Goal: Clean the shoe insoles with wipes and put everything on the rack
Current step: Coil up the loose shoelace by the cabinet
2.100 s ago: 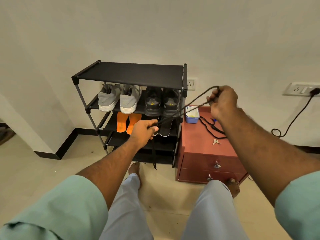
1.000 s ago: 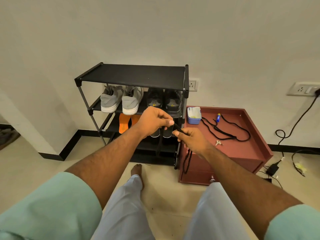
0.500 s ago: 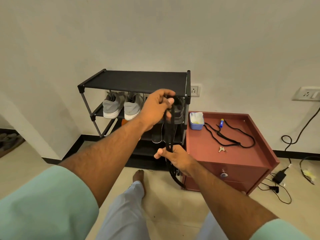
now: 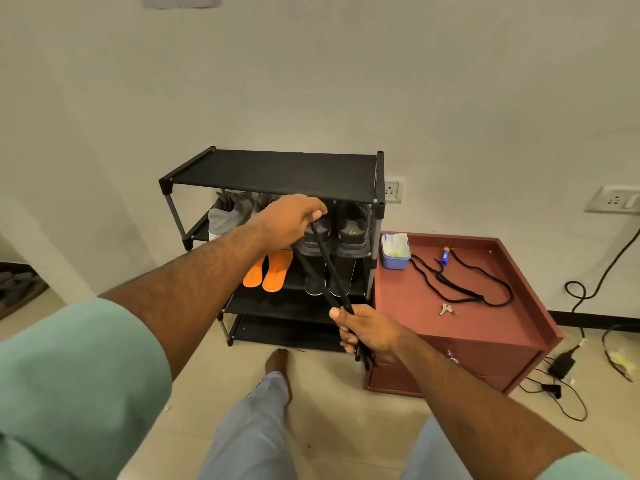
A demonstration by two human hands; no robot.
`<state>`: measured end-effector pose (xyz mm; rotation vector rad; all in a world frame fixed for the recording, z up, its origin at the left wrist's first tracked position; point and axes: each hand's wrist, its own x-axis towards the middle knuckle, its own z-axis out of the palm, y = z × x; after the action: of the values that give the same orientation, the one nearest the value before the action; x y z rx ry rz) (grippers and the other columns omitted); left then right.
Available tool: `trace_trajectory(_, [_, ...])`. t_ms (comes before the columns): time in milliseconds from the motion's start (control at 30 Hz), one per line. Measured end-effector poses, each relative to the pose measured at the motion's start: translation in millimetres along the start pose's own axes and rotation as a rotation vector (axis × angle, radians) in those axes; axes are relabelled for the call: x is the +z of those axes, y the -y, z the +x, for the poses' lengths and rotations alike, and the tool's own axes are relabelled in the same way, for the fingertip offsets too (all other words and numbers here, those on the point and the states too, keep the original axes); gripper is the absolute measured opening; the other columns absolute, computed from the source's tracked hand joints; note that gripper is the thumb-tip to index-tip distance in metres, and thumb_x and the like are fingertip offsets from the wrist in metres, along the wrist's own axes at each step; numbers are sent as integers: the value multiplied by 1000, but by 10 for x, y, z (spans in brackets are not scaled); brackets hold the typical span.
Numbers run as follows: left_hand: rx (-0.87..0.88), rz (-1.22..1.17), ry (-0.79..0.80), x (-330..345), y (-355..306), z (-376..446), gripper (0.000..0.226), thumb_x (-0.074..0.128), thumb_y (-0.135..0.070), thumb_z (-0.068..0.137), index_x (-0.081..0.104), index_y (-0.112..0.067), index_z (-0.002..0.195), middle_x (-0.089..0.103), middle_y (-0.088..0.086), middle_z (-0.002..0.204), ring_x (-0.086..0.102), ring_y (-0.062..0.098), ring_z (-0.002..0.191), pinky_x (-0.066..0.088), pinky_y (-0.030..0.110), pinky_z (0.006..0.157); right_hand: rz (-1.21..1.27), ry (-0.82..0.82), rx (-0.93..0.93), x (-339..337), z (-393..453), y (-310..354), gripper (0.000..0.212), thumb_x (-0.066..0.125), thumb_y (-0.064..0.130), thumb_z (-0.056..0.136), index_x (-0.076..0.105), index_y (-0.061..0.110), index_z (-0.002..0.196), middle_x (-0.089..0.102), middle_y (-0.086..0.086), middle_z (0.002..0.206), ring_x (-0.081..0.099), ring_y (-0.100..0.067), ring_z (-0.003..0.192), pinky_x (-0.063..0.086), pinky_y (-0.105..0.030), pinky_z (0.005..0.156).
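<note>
The black metal-framed shoe rack with fabric shelves (image 4: 277, 171) stands against the wall, its top shelf bare. Just beside it on the right sits a low reddish-brown wooden cabinet with a raised rim (image 4: 408, 306).

On the rack's second shelf are a pair of grey sneakers (image 4: 225, 218) and a pair of black sneakers (image 4: 351, 233). Below them lie two flat orange foam insoles (image 4: 272, 271) and two dark insoles with pale edges (image 4: 315, 282).

The left hand (image 4: 291, 220) is raised in front of the black sneakers, fingers curled and pinching the upper end of a long black shoelace (image 4: 330, 268). The right hand (image 4: 367, 329) is lower, closed round the folded strands, whose loose ends hang below the fist. Doubled and taut, the lace runs between the two hands.

A second black shoelace (image 4: 460, 289) lies in a loose tangle on the cabinet, near a small blue tub of wipes (image 4: 395, 252), a small blue tube (image 4: 444, 255) and a key (image 4: 446, 309).

The likely risk: the folded lace could spring apart or slip through a shelf gap if released loosely, and the hanging ends could snag the rack's frame.
</note>
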<state>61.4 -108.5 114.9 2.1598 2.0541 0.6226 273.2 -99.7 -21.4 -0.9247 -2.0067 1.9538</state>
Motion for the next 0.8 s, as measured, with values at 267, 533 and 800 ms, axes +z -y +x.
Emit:
trace_trajectory(267, [-162,-141,-9,426,668,-506,23,46,-11,102,65,-24,104,63,0,105,59,19,104,46,35,88,-18,-80,81,-249,-207,159,31,53,43,94,44,18,77,35,6,57,25,-6,48,22,-20,43])
trace_trajectory(533, [-540,-881,193,947,239,-858,35,34,-39,107,51,-42,137,35,-9,152,25,15,143,25,44,115,32,-14,79,-241,-211,470,37,55,45,92,47,20,66,29,5,56,19,-8,48,17,-19,41])
trace_trajectory(800, [-453,-1389,122,1328,-470,-830,35,27,-43,106,58,-34,119,65,-14,126,50,3,128,27,28,109,243,-45,10,-171,-218,595,38,51,42,95,44,19,65,32,2,55,21,-8,44,16,-18,38])
